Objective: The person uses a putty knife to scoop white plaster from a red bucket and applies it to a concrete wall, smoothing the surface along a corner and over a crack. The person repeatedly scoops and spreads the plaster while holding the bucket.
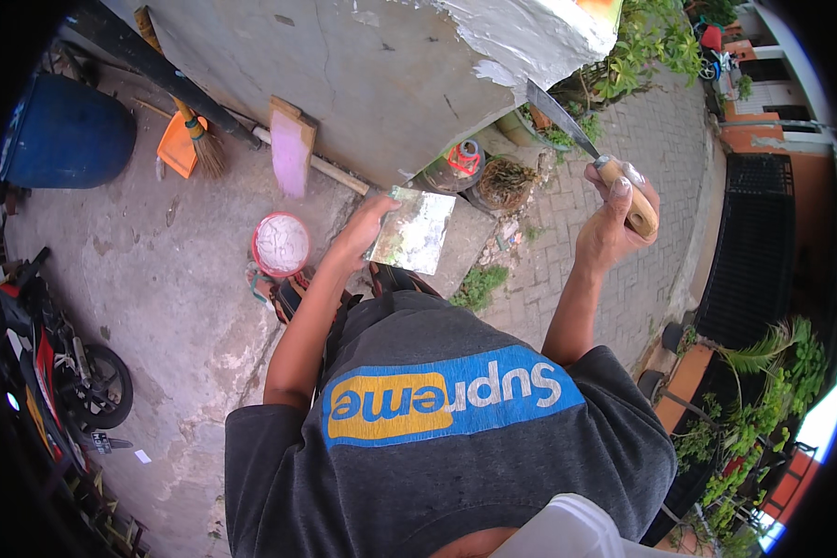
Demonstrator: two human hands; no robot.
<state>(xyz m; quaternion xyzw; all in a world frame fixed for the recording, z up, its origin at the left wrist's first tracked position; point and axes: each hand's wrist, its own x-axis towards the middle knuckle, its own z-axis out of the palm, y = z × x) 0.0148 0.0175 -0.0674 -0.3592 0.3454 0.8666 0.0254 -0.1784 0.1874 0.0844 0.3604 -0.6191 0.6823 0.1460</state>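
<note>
My right hand (616, 209) is wrapped round the wooden handle of a putty knife (565, 123). Its blade tip meets the lower corner of a wall, where wet-looking white putty (539, 42) covers the upper edge. White smears mark the fingers. Lower and to the left, my left hand (366, 228) grips the side of a flat, square metal plate (413, 232) smeared with white. By my feet stands a pinkish-red tub (282, 245) of white putty.
A pink-faced board (291, 153) leans against the grey wall (344, 84). Potted plants (504, 181) stand under the wall's corner. At left are a blue barrel (70, 130), an orange dustpan (179, 144), a broom (205, 149) and a motorcycle (65, 358). Paving (567, 251) runs along the right.
</note>
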